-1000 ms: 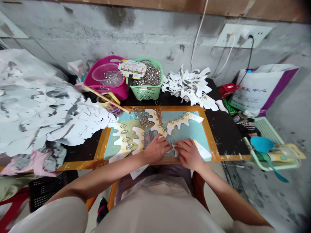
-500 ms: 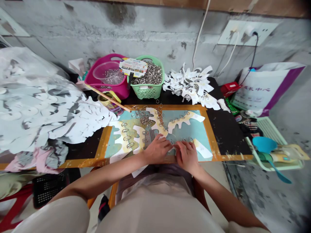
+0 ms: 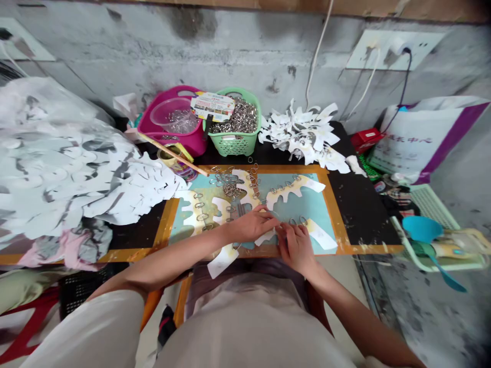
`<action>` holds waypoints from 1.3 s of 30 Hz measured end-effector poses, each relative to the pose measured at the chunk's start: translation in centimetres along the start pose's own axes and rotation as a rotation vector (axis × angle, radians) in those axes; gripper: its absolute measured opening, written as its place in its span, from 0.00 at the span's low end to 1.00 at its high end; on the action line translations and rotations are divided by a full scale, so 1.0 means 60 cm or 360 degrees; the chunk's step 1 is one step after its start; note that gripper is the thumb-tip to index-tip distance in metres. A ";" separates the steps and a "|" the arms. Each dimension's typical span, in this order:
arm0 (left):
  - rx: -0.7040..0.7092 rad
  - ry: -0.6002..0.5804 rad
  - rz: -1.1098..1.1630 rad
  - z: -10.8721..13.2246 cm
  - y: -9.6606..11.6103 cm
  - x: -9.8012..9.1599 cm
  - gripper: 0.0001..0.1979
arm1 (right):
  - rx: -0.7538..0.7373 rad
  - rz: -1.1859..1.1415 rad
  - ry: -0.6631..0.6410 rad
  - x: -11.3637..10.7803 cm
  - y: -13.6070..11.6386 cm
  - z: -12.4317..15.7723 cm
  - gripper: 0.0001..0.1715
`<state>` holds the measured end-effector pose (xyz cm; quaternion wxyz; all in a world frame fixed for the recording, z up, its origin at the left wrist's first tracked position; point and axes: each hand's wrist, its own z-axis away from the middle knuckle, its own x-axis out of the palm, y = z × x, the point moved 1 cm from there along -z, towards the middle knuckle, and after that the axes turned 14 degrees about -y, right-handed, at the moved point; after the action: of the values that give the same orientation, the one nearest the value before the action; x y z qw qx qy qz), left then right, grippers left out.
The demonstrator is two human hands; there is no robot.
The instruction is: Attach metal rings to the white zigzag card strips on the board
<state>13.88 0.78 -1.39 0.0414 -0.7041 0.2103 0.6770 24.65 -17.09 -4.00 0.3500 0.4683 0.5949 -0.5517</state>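
Note:
My left hand (image 3: 258, 225) and my right hand (image 3: 297, 248) meet over a white cut-out strip (image 3: 322, 237) at the mat's front edge. Their fingertips are pinched close together, almost touching; what they grip is hidden. Metal rings (image 3: 303, 220) sit on this strip just beyond my right hand. Farther back lies another scalloped white strip (image 3: 316, 184) with rings along its yellowish band. A third ringed strip (image 3: 245, 181) is beyond my left hand, beside a heap of loose metal rings (image 3: 230, 190). More ringed strips (image 3: 194, 207) lie left, partly under my left forearm.
A pink basket (image 3: 192, 143) and a green basket of rings (image 3: 233, 145) stand against the wall. White cut-outs are piled left (image 3: 115, 189) and back right (image 3: 307, 133). A can (image 3: 178, 163) holds a wooden stick. Off the table's right end is a tray (image 3: 418, 258).
My left hand has shifted slightly right and away from me, its fingers now nearer my right fingertips. More of the white strip below my left forearm shows. The view has shifted a little.

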 end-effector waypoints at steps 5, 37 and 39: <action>-0.0040 0.0120 0.0008 0.016 0.003 0.013 0.06 | 0.0015 0.0076 -0.0167 -0.010 -0.004 -0.013 0.19; -0.0302 0.0009 0.0289 0.037 0.000 0.013 0.22 | 0.0232 -0.0006 -0.0176 -0.008 -0.016 -0.037 0.07; -0.0307 0.0002 0.0284 0.038 0.002 0.013 0.21 | 0.0200 0.0052 -0.0174 -0.007 -0.017 -0.036 0.06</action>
<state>11.69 1.25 -2.27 -0.0871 -0.6838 0.2061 0.6945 24.03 -14.98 -2.94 0.3608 0.4681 0.5315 -0.6068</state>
